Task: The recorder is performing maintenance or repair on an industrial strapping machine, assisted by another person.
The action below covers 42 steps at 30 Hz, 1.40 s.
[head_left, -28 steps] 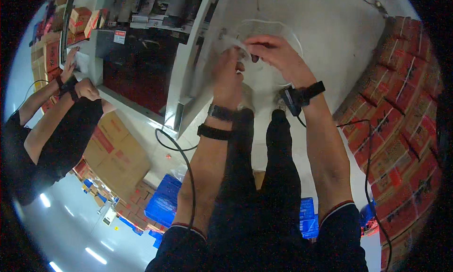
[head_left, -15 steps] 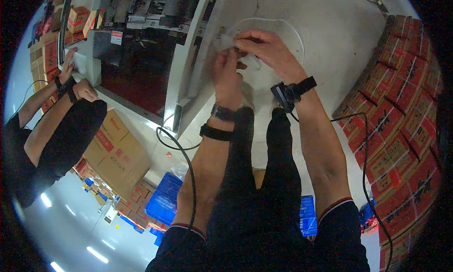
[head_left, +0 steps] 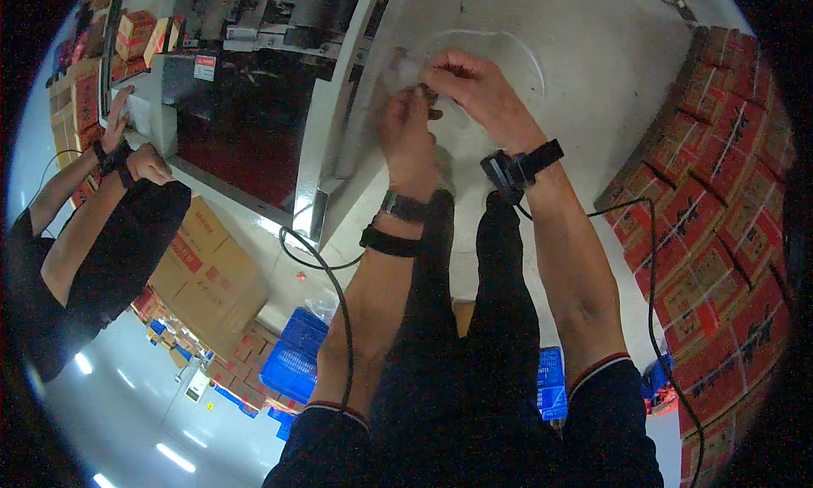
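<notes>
My left hand (head_left: 410,141) and my right hand (head_left: 481,97) meet in front of me, beside the machine's pale frame. The fingertips of both are pinched close together, almost touching. A small whitish, see-through wisp (head_left: 408,69) shows at the fingertips, too blurred to name. What lies between the fingers is mostly hidden. A thin pale strip or cord (head_left: 518,44) curves in a loop beyond my right hand; whether it joins what I hold, I cannot tell. Each wrist wears a black strap, and a dark box-shaped device (head_left: 505,174) sits on the right one.
An open-sided machine (head_left: 241,128) with a dark reddish bed stands at left. Another person's hands (head_left: 135,149) are at its far-left side. Stacked red-brown cartons (head_left: 711,191) line the right. A large carton (head_left: 212,268), a blue crate (head_left: 292,357) and black cables (head_left: 347,335) are nearby.
Both hands stay nearly in place, with only slight finger movement. The whitish patch under my right hand shows less now. The other person's hands have barely shifted.
</notes>
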Available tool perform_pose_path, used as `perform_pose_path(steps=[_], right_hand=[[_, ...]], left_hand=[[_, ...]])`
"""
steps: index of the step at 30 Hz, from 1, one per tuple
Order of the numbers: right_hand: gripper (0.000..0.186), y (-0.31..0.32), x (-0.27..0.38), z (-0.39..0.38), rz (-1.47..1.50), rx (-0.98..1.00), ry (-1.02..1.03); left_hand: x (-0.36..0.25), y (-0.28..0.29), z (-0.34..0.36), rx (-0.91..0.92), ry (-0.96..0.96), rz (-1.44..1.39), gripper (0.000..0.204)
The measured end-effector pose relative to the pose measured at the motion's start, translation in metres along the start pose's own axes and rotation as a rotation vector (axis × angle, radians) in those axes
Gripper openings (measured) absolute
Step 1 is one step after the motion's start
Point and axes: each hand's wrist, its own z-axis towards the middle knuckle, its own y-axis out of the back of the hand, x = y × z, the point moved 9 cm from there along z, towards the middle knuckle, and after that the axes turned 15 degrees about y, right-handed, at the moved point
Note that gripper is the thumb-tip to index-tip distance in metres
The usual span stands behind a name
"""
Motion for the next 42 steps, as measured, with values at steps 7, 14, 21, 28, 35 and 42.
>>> perform_pose_path(steps=[7, 14, 21, 28, 35, 42], right_hand=[[0.018, -0.001, 0.005, 0.006, -0.014, 0.033, 0.008], [0.018, 0.003, -0.013, 0.003, 0.070, 0.030, -0.069], [0.027, 0.004, -0.006, 0.014, -0.090, 0.032, 0.059], [0.015, 0.002, -0.009, 0.010, 0.069, 0.003, 0.071], [0.014, -0.002, -0.006, 0.009, 0.107, -0.022, 0.040], [0.017, -0.003, 0.001, 0.018, -0.001, -0.016, 0.089]], left_hand=[[0.002, 0.000, 0.002, -0.003, -0.005, 0.021, 0.021], [-0.003, -0.002, -0.008, -0.023, 0.026, 0.024, 0.018], [-0.006, -0.004, -0.009, -0.027, -0.019, 0.062, 0.018], [-0.004, -0.005, -0.007, 0.011, 0.014, 0.015, 0.018], [0.000, -0.005, -0.002, 0.037, -0.007, 0.036, 0.018], [0.003, -0.004, 0.001, 0.038, -0.009, 0.005, 0.019]])
